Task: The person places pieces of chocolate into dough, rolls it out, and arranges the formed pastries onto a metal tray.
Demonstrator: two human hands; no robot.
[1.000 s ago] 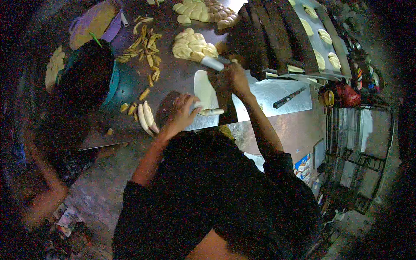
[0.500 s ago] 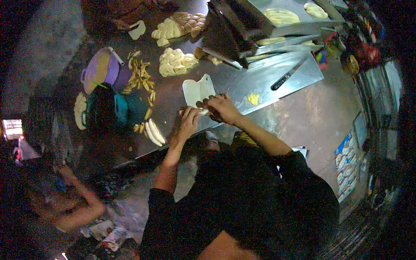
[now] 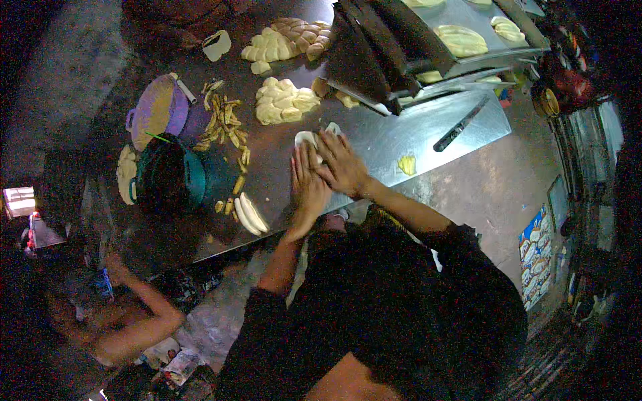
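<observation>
Both hands were pressed flat on a pale piece of dough (image 3: pixel 309 139) on the metal table (image 3: pixel 414 130). The left hand (image 3: pixel 306 187) lay with its fingers stretched out and close together, not curled, and the dough poked out at 12 o'clock from the fingertips. The right hand (image 3: pixel 343 166) lay just beside it, partly over the left fingers, with its own fingers spread wide and flat. Only the top edge of the dough showed; the rest was hidden under the hands.

At 9 o'clock from the hands sat a teal bucket (image 3: pixel 200 179). It looked dark inside, and I could not tell what was in it. At 10 o'clock from the hands was a purple tub (image 3: pixel 159 110) with something yellowish inside. Peeled bananas (image 3: pixel 251 214) lay at 7 o'clock, near the bucket. Piles of dough lumps (image 3: pixel 284 101) sat at 12 o'clock. A black knife (image 3: pixel 458 127) lay at 2 o'clock, well apart from the hands.
</observation>
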